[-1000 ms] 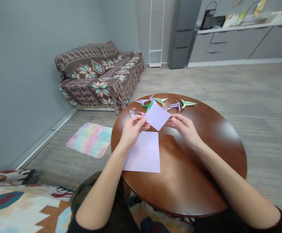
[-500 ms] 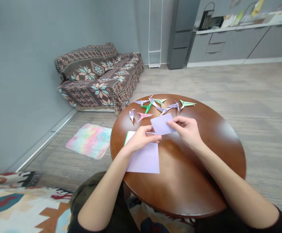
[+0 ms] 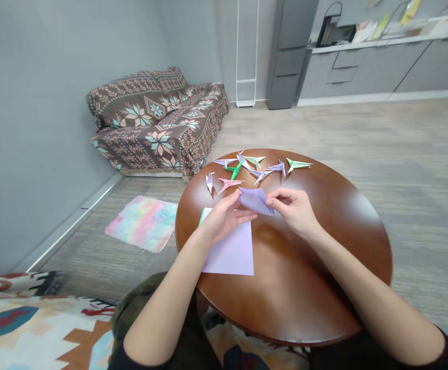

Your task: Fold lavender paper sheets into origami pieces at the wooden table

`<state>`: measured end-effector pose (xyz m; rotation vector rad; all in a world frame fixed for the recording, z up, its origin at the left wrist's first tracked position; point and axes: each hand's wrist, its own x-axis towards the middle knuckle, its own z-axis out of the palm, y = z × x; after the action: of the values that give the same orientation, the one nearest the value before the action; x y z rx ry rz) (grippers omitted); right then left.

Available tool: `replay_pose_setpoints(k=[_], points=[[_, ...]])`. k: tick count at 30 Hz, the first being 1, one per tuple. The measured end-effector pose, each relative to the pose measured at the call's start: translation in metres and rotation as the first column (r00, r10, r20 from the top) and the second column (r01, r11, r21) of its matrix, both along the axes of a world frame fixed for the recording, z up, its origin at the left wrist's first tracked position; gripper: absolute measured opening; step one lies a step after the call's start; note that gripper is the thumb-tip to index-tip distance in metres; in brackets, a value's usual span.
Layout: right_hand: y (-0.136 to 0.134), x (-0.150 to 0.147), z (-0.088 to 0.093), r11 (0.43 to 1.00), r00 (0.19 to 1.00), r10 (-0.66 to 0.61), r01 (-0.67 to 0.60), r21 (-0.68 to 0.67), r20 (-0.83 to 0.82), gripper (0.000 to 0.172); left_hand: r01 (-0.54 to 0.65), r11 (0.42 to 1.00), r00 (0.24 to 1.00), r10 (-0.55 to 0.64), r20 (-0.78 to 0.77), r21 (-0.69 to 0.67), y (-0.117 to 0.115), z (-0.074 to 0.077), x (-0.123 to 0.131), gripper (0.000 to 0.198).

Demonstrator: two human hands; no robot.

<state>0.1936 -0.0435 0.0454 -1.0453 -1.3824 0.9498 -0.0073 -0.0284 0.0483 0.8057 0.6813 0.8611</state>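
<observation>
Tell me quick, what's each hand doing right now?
Left hand: closed, holding the folded lilac paper.
Right hand: closed, pinching that same paper.

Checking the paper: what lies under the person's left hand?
A lilac paper sheet lies under the left hand, a green paper edge showing at its side. The hand hides the sheet's upper corner.

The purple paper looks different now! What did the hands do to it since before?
The purple paper was an open square held up high; now it is folded smaller and sits lower, pinched by the left hand and right hand. Neither hand let go. The flat lilac sheet and folded paper figures stayed put.
</observation>
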Motion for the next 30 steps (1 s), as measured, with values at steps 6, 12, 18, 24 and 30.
replay_pose_setpoints(k=[6, 12, 18, 24, 30], points=[[0.002, 0.001, 0.000, 1.000, 1.000, 0.009, -0.009, 0.015, -0.005, 0.024, 0.008, 1.000, 1.000, -0.008, 0.011, -0.026, -0.002, 0.003, -0.001, 0.034], [0.002, 0.002, -0.001, 0.999, 0.999, -0.047, 0.047, -0.018, 0.026, 0.030, 0.081, 0.997, 0.996, -0.081, -0.020, -0.021, -0.004, 0.006, -0.004, 0.034], [0.002, 0.003, -0.003, 0.997, 0.999, -0.040, 0.042, -0.065, 0.037, 0.033, 0.198, 0.978, 0.979, -0.201, -0.044, -0.070, -0.003, 0.002, -0.009, 0.048], [0.000, 0.002, -0.005, 0.998, 0.997, 0.019, -0.015, -0.058, 0.075, 0.031, 0.226, 0.973, 0.956, -0.213, -0.204, 0.045, -0.004, 0.007, -0.012, 0.049], [-0.010, -0.004, 0.001, 0.992, 0.978, 0.021, -0.046, 0.121, 0.206, 0.024, -0.001, 0.869, 0.951, 0.153, -0.269, 0.494, -0.007, 0.018, -0.007, 0.036]])
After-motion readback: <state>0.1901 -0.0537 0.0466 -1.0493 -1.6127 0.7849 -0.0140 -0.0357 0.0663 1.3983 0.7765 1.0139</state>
